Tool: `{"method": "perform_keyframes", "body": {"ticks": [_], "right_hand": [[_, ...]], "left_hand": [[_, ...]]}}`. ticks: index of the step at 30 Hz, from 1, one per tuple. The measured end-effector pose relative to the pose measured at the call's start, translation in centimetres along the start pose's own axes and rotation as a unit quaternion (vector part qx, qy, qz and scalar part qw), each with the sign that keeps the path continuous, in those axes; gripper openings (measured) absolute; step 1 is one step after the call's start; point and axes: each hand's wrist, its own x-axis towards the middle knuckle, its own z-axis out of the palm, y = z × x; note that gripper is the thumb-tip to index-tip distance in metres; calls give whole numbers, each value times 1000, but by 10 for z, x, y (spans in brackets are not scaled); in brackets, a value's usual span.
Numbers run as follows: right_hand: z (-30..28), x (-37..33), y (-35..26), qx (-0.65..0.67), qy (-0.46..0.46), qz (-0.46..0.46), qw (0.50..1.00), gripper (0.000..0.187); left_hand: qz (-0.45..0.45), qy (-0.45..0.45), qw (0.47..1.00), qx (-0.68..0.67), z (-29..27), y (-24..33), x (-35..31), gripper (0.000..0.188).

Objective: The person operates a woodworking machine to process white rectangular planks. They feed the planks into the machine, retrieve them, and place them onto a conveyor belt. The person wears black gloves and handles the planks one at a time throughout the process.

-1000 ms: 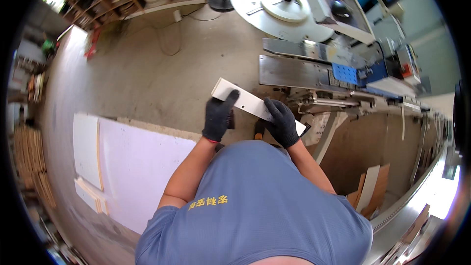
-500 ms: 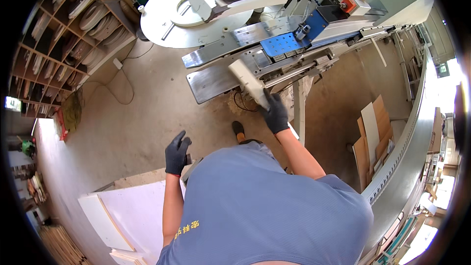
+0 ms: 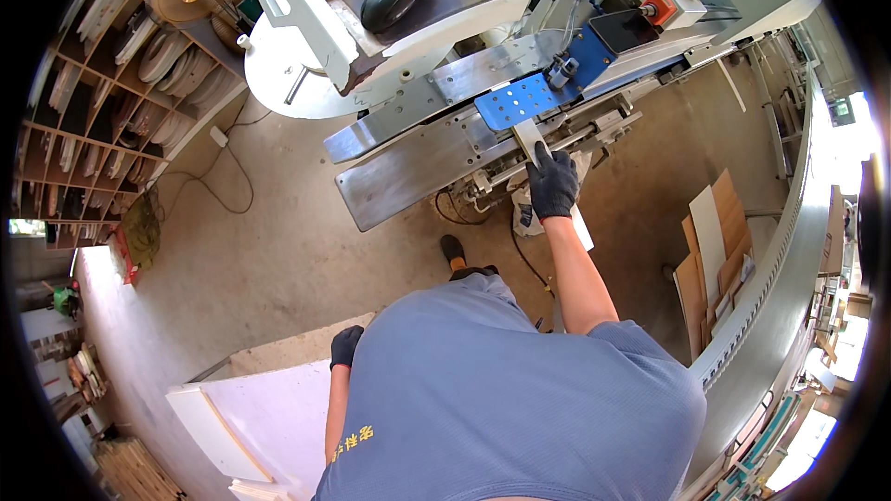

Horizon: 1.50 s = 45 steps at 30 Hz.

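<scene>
A narrow pale panel strip (image 3: 530, 135) lies on the machine's metal bed (image 3: 418, 167), its far end under a blue perforated plate (image 3: 516, 100). The gloved right hand (image 3: 553, 183) presses down on it, seemingly feeding it in; next it likely needs a steady forward push. The gloved left hand (image 3: 345, 346) hangs loosely curled, empty, beside stacked white boards (image 3: 260, 413).

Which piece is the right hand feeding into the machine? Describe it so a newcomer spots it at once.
Start at the long grey metal machine bed running across the upper middle, then find the bright blue perforated plate on it. Just below that plate, the black-gloved right hand presses on a narrow pale board strip. It is the only light, plain strip there; everything around it is metal.
</scene>
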Motion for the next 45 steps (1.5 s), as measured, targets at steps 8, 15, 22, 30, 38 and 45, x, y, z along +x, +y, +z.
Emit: {"method": "perform_keyframes", "body": {"ticks": [8, 15, 22, 30, 38, 45], "right_hand": [[3, 12, 19, -13, -12, -8, 1000, 47], [9, 41, 68, -29, 7, -6, 1000, 47], [-5, 72, 114, -30, 25, -11, 999, 46], [2, 80, 169, -141, 130, 20, 981, 52], [-51, -146, 114, 44, 84, 218, 971, 54], [-135, -518, 161, -101, 137, 555, 814, 55]], "left_hand": [[-38, -33, 998, 22, 15, 30, -6, 29], [120, -73, 980, 143, 22, 34, 25, 25], [-27, -63, 997, -32, 16, 81, 17, 17], [78, -119, 973, 182, 2, 81, 75, 35], [-46, -274, 955, 103, 12, 85, 149, 55], [-167, -380, 899, 139, 16, 82, 159, 73]]}}
